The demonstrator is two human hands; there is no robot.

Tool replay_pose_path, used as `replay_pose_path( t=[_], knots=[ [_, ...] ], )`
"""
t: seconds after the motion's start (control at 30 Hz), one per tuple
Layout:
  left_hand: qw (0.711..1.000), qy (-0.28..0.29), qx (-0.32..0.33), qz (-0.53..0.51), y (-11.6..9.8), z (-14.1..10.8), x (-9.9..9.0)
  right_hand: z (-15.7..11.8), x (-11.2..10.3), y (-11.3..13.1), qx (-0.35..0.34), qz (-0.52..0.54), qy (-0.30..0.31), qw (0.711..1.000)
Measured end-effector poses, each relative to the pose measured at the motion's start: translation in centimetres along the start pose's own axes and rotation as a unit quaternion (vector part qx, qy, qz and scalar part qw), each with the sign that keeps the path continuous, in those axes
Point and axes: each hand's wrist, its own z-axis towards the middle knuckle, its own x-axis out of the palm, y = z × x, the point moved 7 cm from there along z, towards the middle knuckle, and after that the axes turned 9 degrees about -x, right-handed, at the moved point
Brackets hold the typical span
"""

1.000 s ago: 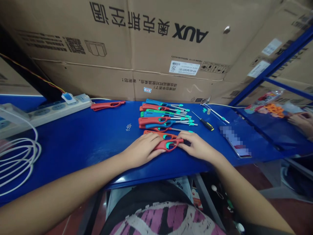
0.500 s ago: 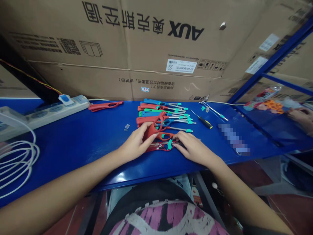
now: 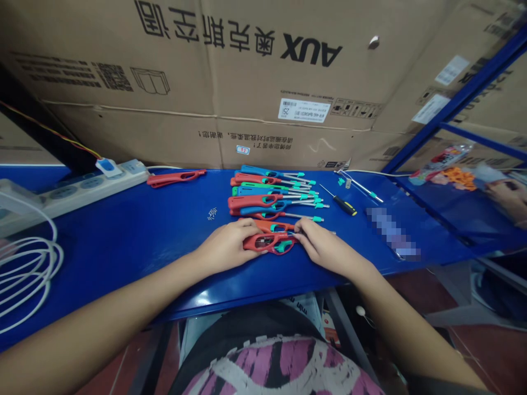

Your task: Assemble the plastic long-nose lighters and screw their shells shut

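Observation:
A red long-nosed gas lighter (image 3: 284,237) lies near the front of the blue table, with one half of its casing over the other. My left hand (image 3: 226,246) is closed round its handle end. At the neck, the fingers of my right hand (image 3: 327,244) pinch the lighter, and they hide most of its metal tube. Green trigger plastic and some inner parts show through the casing's openings. Just behind it is an orange lighter (image 3: 267,225), partly covered by my left fingers. Farther back lie several red, blue and green lighters (image 3: 257,201) with metal tubes pointing right.
A red casing half (image 3: 175,178) lies by the white power strip (image 3: 82,189). Small screws (image 3: 212,213) sit left of the lighters; a screwdriver (image 3: 343,203) and a loose metal tube (image 3: 364,186) are to the right. A coiled white cable (image 3: 37,274) lies left. Another person's hand (image 3: 510,197) is far right.
My left hand has lowered the red casing half from above onto the opened lighter, covering its inner parts. My right hand has stayed at the neck.

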Motion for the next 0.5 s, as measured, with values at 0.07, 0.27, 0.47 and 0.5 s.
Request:
replay_pose_path(
  t=[0.07,0.27,0.47,0.5],
  knots=[
    [1.000,-0.006,-0.003,-0.009,0.1,0.1,-0.1,0.2,0.0,0.0,-0.008,0.002,-0.001,1.000],
    [1.000,-0.008,-0.011,-0.023,0.4,0.0,-0.2,0.6,-0.9,0.7,-0.049,-0.011,-0.017,0.999],
    [1.000,-0.011,-0.014,-0.009,0.1,-0.1,-0.6,0.3,-2.1,1.2,-0.055,0.004,-0.074,0.996],
    [1.000,-0.006,-0.013,-0.008,0.0,-0.1,-0.7,0.2,-2.3,1.1,-0.056,0.012,-0.083,0.995]
  ],
)
